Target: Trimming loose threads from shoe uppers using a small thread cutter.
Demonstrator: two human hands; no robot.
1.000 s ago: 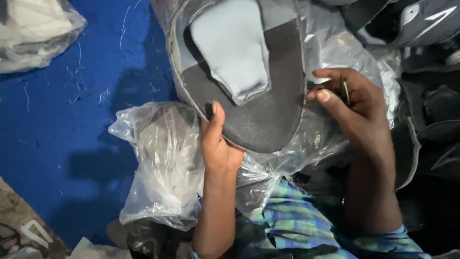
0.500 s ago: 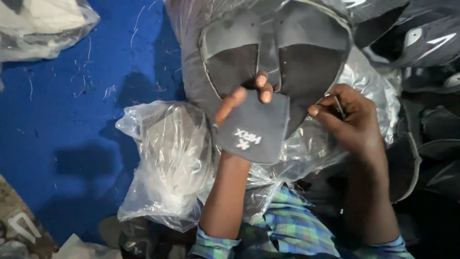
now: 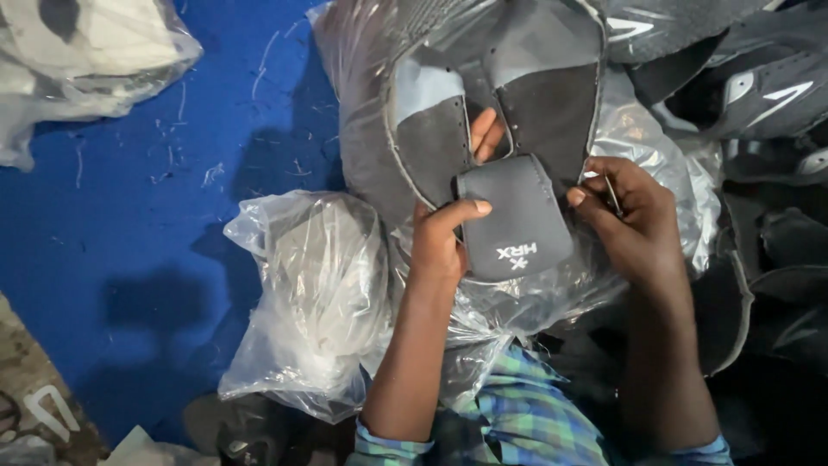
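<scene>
We hold a dark grey, flat-cut shoe upper (image 3: 517,112) of suede-like fabric over a crinkled clear plastic bag (image 3: 638,147). Its padded grey tongue piece with a small white mark (image 3: 516,220) is already folded down towards us, lying on top of the upper's lower edge. By our judgement the tongue is in place for checking or trimming, but nothing shows that any trimming is done yet.

Our left hand (image 3: 442,242) grips the tongue's left edge, thumb on top and fingers (image 3: 485,131) tucked behind it, showing above its upper rim. Our right hand (image 3: 634,229) sits just beside the tongue's right edge, closed around a thin metal tool (image 3: 611,193), thumb tip touching or almost touching the fabric. A second clear plastic bag of pale pieces (image 3: 315,293) lies near our left forearm on the blue mat (image 3: 129,259).
</scene>
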